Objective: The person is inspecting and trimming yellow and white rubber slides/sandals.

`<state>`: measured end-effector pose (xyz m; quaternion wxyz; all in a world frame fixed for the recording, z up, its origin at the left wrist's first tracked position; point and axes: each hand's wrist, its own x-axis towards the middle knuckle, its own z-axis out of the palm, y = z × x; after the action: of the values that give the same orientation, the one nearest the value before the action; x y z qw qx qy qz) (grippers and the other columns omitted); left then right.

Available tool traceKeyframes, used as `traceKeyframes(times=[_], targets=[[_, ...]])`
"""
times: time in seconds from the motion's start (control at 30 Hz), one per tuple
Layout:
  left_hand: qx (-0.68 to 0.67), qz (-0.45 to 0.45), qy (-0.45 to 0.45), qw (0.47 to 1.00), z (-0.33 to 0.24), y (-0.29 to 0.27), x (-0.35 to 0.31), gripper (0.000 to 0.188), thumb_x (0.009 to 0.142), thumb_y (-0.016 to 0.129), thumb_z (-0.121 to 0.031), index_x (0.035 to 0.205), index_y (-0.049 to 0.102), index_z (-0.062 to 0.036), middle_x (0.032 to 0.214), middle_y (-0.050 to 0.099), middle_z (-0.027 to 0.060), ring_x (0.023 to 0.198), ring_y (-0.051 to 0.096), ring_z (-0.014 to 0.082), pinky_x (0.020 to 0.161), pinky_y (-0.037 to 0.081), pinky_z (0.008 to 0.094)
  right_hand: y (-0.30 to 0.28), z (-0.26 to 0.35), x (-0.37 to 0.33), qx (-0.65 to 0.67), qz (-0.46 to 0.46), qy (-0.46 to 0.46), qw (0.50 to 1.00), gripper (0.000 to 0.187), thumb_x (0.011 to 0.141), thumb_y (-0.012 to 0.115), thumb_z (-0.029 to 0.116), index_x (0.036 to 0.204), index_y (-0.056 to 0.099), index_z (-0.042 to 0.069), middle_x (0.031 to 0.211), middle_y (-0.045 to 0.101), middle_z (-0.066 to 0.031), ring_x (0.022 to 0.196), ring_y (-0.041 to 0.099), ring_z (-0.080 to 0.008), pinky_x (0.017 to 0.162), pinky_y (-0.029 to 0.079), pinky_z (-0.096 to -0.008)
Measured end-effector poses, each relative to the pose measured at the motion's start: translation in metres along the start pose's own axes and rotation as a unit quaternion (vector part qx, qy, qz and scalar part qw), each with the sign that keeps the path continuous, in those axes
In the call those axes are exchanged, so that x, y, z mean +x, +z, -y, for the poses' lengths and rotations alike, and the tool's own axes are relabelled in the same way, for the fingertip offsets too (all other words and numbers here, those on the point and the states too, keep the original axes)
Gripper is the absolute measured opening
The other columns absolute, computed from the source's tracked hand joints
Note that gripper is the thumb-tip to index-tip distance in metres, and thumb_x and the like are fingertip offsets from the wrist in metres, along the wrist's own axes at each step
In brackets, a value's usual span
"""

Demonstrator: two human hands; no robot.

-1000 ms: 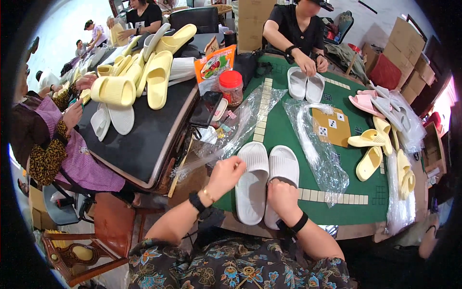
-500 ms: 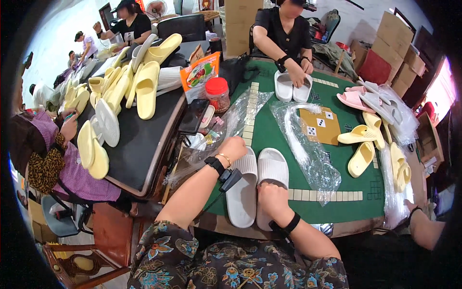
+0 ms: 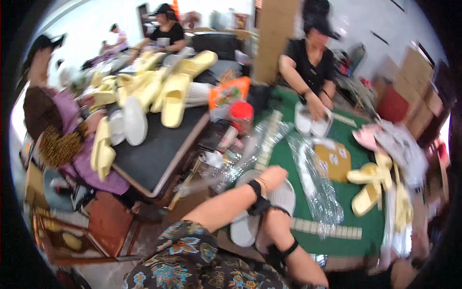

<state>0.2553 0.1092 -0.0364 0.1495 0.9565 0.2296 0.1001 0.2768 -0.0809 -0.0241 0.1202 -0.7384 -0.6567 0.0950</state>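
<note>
Frame is motion-blurred, edges soft everywhere.

Person's left hand [image 3: 272, 176] reaches across to the pair of white foam slippers [image 3: 284, 197] lying on the green felt worktop [image 3: 358, 212], near its front edge. Hand rests on the top of the pair, knuckles up; fingers curl out of sight, so I cannot tell whether the grip is spread or pinching. Black wrist strap and a thin bangle on that forearm.

Right hand [image 3: 269, 226] is mostly hidden under the left forearm, only the wrist with a black band shows. It sits against the near slipper; grip state cannot be told.

Of the slippers, only the ribbed upper of one and the heel end of the other [image 3: 243, 230] are visible, the rest is covered by arms.

Just right of the pair: a clear crumpled plastic bag [image 3: 317, 190] lying along the felt, with a tan printed card [image 3: 333, 161] behind it. A second clear bag [image 3: 240, 159] trails off to the left; its outline is smeared.

Far right: yellow foam slippers [image 3: 370, 185] in a loose heap, plus pink ones [image 3: 368, 137] further back, partly under grey-white wrapping.

Across the worktop a person in a black top holds another white pair [image 3: 312, 124]; hands blurred.

Left side: dark tray-like board [image 3: 159, 149] stacked with pale yellow slippers [image 3: 175, 98]. Red-lidded jar [image 3: 240, 115] and an orange snack packet [image 3: 228, 94] between board and felt. Person in a purple top at the left edge is partly cut off.
</note>
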Motion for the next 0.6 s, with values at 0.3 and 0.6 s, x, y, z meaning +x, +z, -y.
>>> traceKeyframes(times=[0.3, 0.6], targets=[[0.031, -0.161, -0.011, 0.986, 0.0, 0.006, -0.009, 0.007, 0.074, 0.06, -0.01, 0.074, 0.065, -0.005, 0.082, 0.063, 0.0148, 0.077, 0.065, 0.0311, 0.065, 0.052, 0.0422, -0.033, 0.016, -0.012, 0.025, -0.085, 0.009, 0.996, 0.021, 0.082, 0.063, 0.02, 0.094, 0.063, 0.003, 0.079, 0.066, -0.0204, 0.071, 0.065, -0.0377, 0.064, 0.051, -0.0465], [-0.14, -0.169, -0.031, 0.975, -0.002, 0.006, -0.048, 0.011, 0.076, 0.058, -0.013, 0.077, 0.063, -0.0034, 0.074, 0.063, 0.0163, 0.074, 0.063, 0.0355, 0.064, 0.05, 0.0445, -0.053, -0.048, 0.043, 0.169, -0.124, -0.026, 0.978, 0.032, 0.094, 0.053, 0.019, 0.117, 0.058, -0.002, 0.104, 0.062, -0.0243, 0.092, 0.06, -0.0365, 0.079, 0.048, -0.0396]])
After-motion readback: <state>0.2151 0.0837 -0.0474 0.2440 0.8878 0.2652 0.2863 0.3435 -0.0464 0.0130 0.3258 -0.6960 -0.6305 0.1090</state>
